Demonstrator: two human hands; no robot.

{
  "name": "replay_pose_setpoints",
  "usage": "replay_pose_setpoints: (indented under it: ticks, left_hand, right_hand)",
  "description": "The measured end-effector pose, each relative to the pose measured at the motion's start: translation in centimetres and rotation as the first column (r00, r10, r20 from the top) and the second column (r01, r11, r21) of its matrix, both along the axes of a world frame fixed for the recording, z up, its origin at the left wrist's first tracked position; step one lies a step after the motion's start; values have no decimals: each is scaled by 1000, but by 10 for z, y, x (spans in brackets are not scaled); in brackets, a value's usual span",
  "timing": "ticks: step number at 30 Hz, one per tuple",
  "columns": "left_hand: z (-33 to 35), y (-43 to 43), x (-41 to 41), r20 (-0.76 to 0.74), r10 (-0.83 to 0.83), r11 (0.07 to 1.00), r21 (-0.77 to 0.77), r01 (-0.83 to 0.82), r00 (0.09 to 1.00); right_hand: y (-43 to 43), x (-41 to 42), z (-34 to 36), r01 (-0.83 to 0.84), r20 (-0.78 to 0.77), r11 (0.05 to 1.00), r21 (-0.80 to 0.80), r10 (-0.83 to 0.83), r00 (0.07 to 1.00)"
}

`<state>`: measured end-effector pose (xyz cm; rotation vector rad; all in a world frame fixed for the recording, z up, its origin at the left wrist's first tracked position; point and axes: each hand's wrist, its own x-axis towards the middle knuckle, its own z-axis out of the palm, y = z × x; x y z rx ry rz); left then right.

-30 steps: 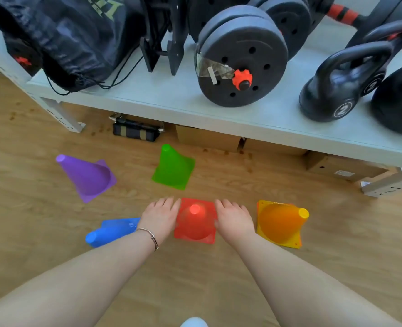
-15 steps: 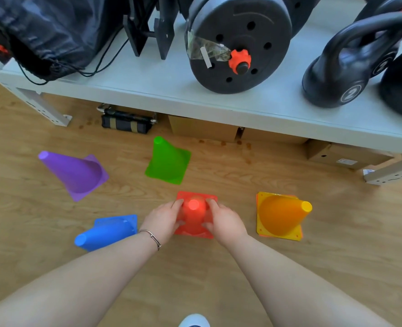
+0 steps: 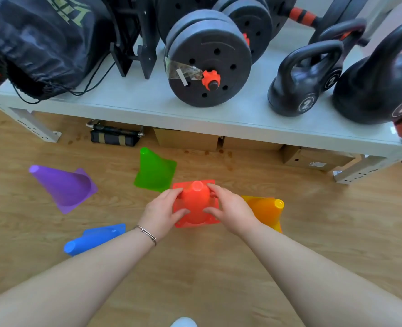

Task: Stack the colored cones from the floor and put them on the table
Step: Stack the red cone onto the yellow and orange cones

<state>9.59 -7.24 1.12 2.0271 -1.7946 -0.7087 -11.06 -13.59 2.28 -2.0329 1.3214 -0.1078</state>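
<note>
Hands on the red cone [image 3: 196, 204], left hand [image 3: 162, 214] and right hand [image 3: 230, 208] gripping its sides, cone upright over the wooden floor [image 3: 325, 220]; green cone [image 3: 154, 171], purple cone [image 3: 65, 185], blue cone [image 3: 93, 239], orange cone [image 3: 267, 210] around it; desk [image 3: 148, 102] behind with weights

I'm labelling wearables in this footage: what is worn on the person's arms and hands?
Both forearms are bare, with no sleeves in view and no gloves. The left hand has a thin silver-coloured bangle around its wrist, a slim band with a small clasp-like piece. The right hand and its wrist carry nothing visible: no watch, ring or band.
</note>
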Motion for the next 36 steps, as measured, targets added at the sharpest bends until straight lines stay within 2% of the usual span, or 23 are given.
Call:
replay_pose_setpoints:
  ticks: [8, 14, 18, 26, 30, 36]
  left_hand:
    - [57, -34, -40, -56, -17, 989, -150, 9, 998]
    - [94, -55, -80, -91, -75, 980, -193, 56, 993]
    - [101, -64, -110, -98, -121, 981, -166, 104, 988]
    - [81, -73, -154, -110, -198, 975, -129, 184, 974]
    - [60, -70, -165, -112, -213, 974, -100, 202, 971]
    - [20, -59, -169, -100, -223, 974, 21, 226, 970]
  right_hand:
    - [-23, -44, 62, 59, 63, 986, -158, -50, 997]
    - [-35, -90, 99, 109, 77, 975, -191, -96, 992]
    - [-34, -123, 108, 152, 67, 975, -161, -143, 987]
    - [-23, -170, 89, 241, 79, 962, -130, -232, 969]
    - [-18, -183, 68, 275, 97, 960, -59, -269, 958]
    - [-10, -184, 27, 261, 69, 964, 44, -263, 962]
